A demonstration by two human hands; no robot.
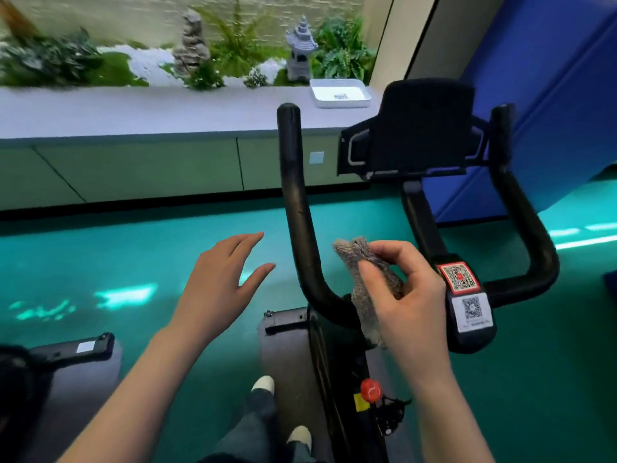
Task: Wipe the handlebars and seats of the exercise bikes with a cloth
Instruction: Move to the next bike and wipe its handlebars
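Note:
A black exercise bike fills the right half of the view. Its left handlebar (295, 202) rises in a curve; its right handlebar (521, 208) mirrors it. Between the two bars my right hand (400, 295) pinches a grey fluffy cloth (365, 272), just right of the left bar's lower bend; I cannot tell if the cloth touches the bar. My left hand (223, 282) hovers with fingers straight, left of the left handlebar and apart from it, holding nothing. The seat is not in view.
A black console holder (417, 128) sits above the bars, and QR stickers (462, 289) are on the stem. A red knob (370, 389) is lower on the frame. Another bike's base (66, 355) stands at left. A grey ledge carries a white tray (340, 93). A blue pad (551, 105) stands at right.

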